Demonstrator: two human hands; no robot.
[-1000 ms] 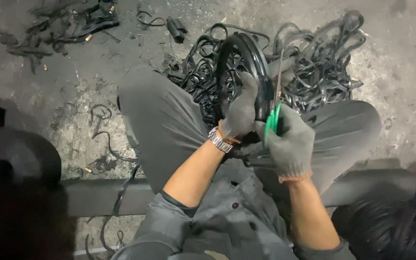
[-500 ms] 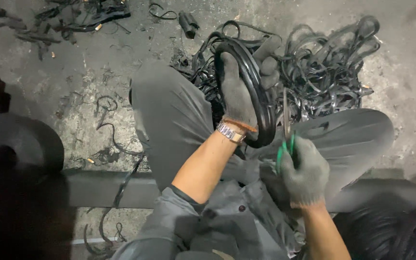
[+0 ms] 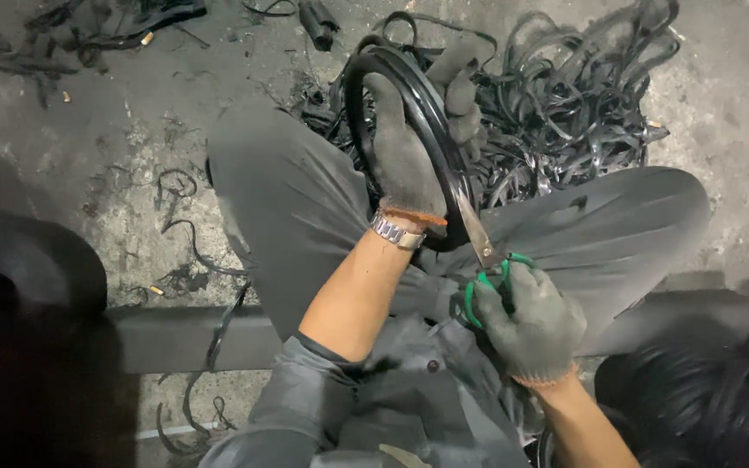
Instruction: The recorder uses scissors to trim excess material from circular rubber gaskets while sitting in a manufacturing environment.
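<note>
My left hand (image 3: 409, 139), in a grey knit glove with a metal watch at the wrist, reaches through and grips a black rubber ring (image 3: 433, 130) held upright above my knees. My right hand (image 3: 532, 319), also gloved, holds green-handled scissors (image 3: 489, 260) just below the ring. The blades point up along the ring's lower right edge and touch it. I sit with grey-trousered legs spread on a concrete floor.
A tangled pile of black rubber strips (image 3: 565, 113) lies on the floor between my knees and beyond. More scraps (image 3: 114, 26) lie at the top left. A stack of black rubber rings (image 3: 695, 399) sits at the lower right. A dark rounded object (image 3: 19, 269) is at the left.
My left hand has pushed further through the ring and lifted it. My right hand with the scissors has dropped lower and toward my body, with the blades now at the ring's lower edge.
</note>
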